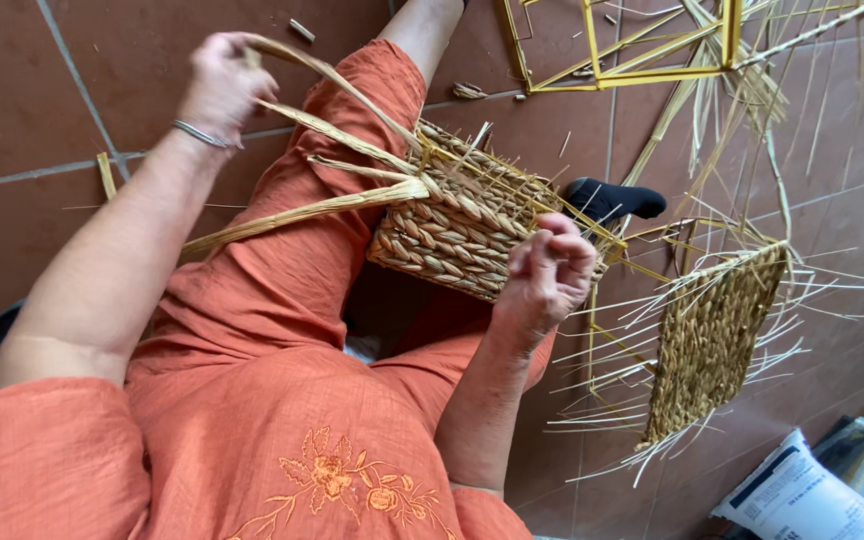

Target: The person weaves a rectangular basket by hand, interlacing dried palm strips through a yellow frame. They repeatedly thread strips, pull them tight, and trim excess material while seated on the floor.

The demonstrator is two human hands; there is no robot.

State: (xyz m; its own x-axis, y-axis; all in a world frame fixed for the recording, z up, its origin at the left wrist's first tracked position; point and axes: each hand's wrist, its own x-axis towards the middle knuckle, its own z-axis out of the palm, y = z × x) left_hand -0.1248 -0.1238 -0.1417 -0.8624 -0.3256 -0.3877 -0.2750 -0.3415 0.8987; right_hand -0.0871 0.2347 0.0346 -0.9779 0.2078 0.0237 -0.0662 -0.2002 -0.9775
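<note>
From my feed, the head cam looks down at a person seated on a red-brown tile floor, wearing orange clothes w/ floral embroidery on the front.

The left hand is up at the top-left, metal bangle at the wrist. Its fingers are curled shut round the end of a flat straw strand, which runs taut from the hand down to the half-woven basket. Three more loose strands fan out from the basket's left side twd the left arm, apart from the hand.

The basket lies tilted on the orange trouser leg, about mid-frame, braided wall facing me, thin stakes sticking out of its upper edge.

The right hand is at the basket's right end, fingers bent in close together, pinching sthg thin at the rim; can't tell exactly which stake or strand it has.

A foot in a black sock sits just beyond the basket. To the right on the floor lies a flat woven panel w/ pale stakes radiating from its edges, well apart from both hands. Yellow wire frames at the top, w/ loose straw beside them. A white printed bag is in the bottom-right corner.
</note>
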